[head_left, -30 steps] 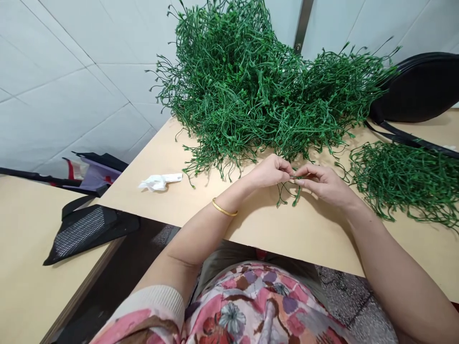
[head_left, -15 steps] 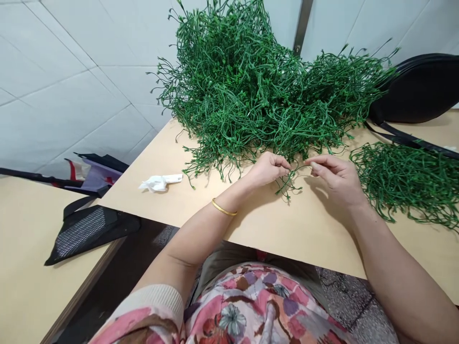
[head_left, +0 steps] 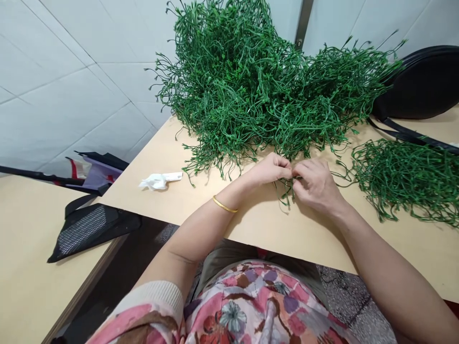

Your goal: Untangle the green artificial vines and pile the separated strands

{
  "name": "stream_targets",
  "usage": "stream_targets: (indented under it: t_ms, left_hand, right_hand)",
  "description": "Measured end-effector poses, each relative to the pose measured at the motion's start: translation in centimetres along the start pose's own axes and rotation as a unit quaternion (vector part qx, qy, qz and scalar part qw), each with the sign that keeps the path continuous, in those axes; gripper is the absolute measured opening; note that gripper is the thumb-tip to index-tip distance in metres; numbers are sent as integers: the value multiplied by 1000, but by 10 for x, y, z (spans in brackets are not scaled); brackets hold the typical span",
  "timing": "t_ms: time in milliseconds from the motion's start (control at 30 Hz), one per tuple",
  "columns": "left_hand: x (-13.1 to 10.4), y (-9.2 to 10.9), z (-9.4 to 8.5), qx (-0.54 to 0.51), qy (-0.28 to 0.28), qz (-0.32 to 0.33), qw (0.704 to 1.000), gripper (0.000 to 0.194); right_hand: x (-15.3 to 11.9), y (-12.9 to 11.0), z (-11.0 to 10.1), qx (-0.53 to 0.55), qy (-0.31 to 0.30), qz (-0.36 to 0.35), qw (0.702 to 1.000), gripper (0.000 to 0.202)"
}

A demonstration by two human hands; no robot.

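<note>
Between my fingers is a small sprig of green artificial plant stems point(head_left: 286, 197), its thin ends hanging just above the table. My left hand point(head_left: 274, 169), with a gold bangle on the wrist, pinches the sprig. My right hand point(head_left: 317, 185) is closed at the same spot, its fingertips meeting the left ones on the stems; its grip is partly hidden. Behind both hands rises a large tangled heap of green artificial stems point(head_left: 251, 91). To the right lies a smaller pile of the same stems point(head_left: 409, 181).
A crumpled white tissue point(head_left: 158, 181) lies on the pale table point(head_left: 265, 224) at left. A black bag point(head_left: 430, 83) with a strap stands at the back right. On the lower left surface are a black mesh pouch point(head_left: 86, 229) and a folded purple item point(head_left: 102, 172).
My right hand has moved left, from holding a stem end apart to meeting my left hand at the sprig. A loose stem now shows beside the smaller pile.
</note>
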State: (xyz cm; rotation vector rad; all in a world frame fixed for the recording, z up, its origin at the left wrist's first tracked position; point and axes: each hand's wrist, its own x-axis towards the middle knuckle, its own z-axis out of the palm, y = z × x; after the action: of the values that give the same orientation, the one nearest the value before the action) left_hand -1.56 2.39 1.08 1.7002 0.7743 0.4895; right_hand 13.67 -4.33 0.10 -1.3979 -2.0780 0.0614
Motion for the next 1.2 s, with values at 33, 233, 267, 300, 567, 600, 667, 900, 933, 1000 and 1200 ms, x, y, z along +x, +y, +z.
stream_targets:
  t_ms: [33,233,267,300,567,600,667,900,933,1000,1200]
  left_hand:
    - [0,-1,-1,-25,-5,-4,1000,9]
    - [4,-6,2,-72,0,8,997,9]
    - [4,-6,3,-61,8,12,998,8]
    - [4,-6,3,-48,15,13,999,7]
    - [4,-7,2,74,27,37,996,14]
    - [5,-9,2,110,41,45,992,13]
    - [7,-13,3,188,63,57,978,13]
    - [11,-18,4,311,89,70,944,12]
    - [12,-18,2,321,104,68,939,13]
    - [14,-19,-1,333,130,59,932,15]
    - [14,-27,-4,242,152,54,957,19]
  right_hand:
    - [1,-1,0,44,3,32,998,11]
    - [2,12,-5,330,-84,213,916,13]
    - [1,14,-8,318,-106,204,920,13]
    - [1,16,-10,292,-118,189,930,14]
    - [3,21,-14,144,-115,155,971,27]
    - [3,21,-12,142,-119,151,971,26]
    - [4,21,-8,114,-124,140,976,26]
    - [-9,-4,-8,-11,-141,111,984,26]
    - [-13,-10,-14,-7,-153,106,983,26]
    - [-22,-21,-30,14,-168,104,980,28]
    - [-30,-17,-61,150,-17,200,968,24]
